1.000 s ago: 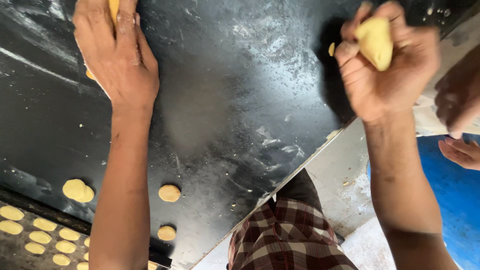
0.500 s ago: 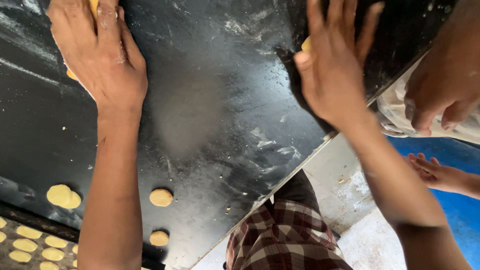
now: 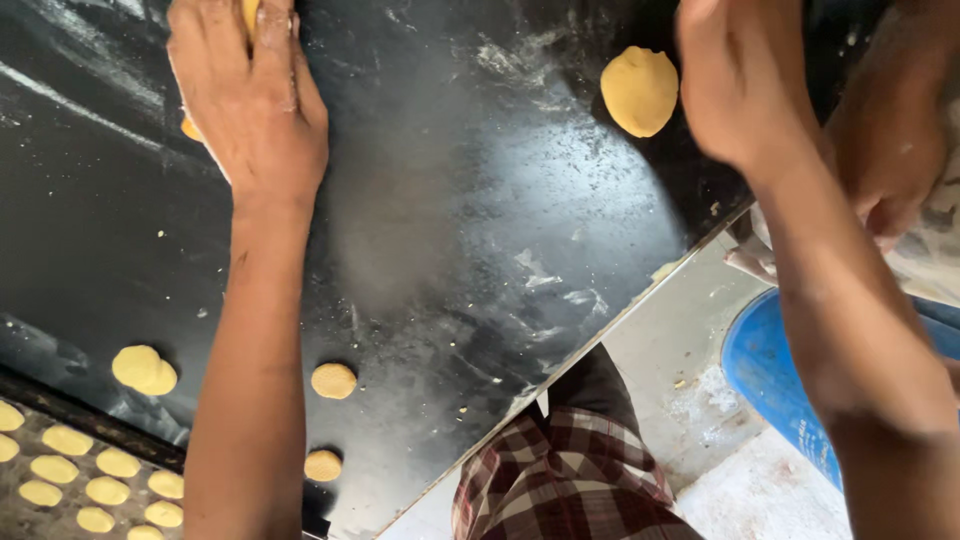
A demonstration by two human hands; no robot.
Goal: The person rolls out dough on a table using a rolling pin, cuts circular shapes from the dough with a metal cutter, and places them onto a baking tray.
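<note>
Since a moment ago, right hand [image 3: 745, 85] has left its yellow dough ball [image 3: 640, 90] at 1 o'clock on the table [image 3: 480, 230]; grip open. Left hand [image 3: 250, 95] presses dough at 11. Tray [image 3: 20, 500] part-filled; three discs wait.

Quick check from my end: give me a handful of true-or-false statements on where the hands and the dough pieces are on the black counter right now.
1. The left hand presses on yellow dough. True.
2. The right hand grips the flattened dough disc. False: the disc lies free on the black counter.
3. Small dough rounds sit near the counter's edge. True.
4. The tray at lower left is bare. False: it holds rows of dough pieces.
</note>
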